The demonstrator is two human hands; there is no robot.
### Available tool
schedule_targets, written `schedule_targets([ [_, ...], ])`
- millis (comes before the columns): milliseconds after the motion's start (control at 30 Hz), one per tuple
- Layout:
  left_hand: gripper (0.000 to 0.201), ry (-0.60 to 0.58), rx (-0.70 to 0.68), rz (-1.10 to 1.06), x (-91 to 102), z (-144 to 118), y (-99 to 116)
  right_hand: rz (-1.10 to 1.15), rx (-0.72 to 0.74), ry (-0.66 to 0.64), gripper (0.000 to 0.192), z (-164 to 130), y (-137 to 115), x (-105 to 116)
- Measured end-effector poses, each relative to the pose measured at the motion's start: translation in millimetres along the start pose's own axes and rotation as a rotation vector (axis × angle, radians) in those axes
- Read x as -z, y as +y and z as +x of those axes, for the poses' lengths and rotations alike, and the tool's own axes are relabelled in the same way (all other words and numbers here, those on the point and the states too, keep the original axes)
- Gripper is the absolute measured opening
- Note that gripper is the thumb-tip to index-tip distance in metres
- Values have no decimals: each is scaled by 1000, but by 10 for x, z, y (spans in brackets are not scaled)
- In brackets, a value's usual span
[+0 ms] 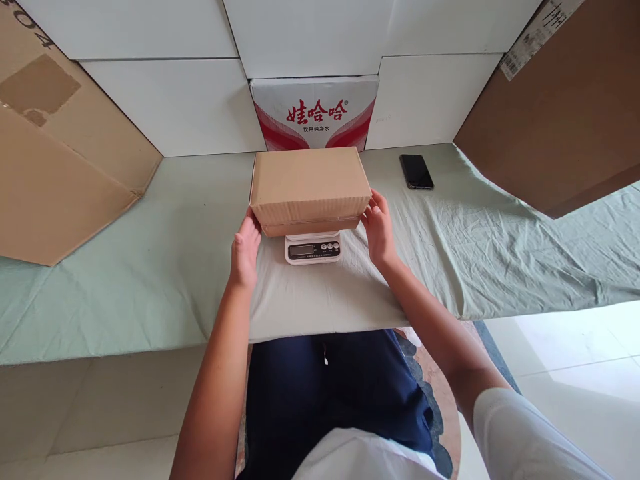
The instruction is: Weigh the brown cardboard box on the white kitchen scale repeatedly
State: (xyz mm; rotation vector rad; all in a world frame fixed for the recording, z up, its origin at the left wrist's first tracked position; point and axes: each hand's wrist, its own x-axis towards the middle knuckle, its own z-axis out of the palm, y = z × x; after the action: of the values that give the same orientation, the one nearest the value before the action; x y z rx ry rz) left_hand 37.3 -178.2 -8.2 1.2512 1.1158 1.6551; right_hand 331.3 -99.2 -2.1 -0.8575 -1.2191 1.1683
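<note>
A closed brown cardboard box [310,188] rests on a small white digital scale [313,249] in the middle of the table. My left hand [245,248] is at the box's lower left corner, fingers touching its side. My right hand [379,227] is against the box's lower right corner, fingers curled on the edge. Both hands flank the box at its near end. The scale's display and buttons show below the box's front edge.
A pale green cloth [175,267] covers the table. A black phone [416,171] lies at the back right. A red-and-white printed carton [315,113] stands against the white wall. Large brown cardboard boxes sit at left [55,160] and right [565,113].
</note>
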Motion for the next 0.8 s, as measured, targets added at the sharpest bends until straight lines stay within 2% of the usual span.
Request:
schedule_targets([
  [333,102,-11,-15,-1,1,-9,-2,40,15,-16,60,-23,-47,-29],
  [567,102,-12,-25,0,3,-15,-7,-2,21,-25,67,-9,-28,-19],
  [800,104,-24,-14,-5,-33,-34,34,-33,37,-109,73,-76,-74,-63],
])
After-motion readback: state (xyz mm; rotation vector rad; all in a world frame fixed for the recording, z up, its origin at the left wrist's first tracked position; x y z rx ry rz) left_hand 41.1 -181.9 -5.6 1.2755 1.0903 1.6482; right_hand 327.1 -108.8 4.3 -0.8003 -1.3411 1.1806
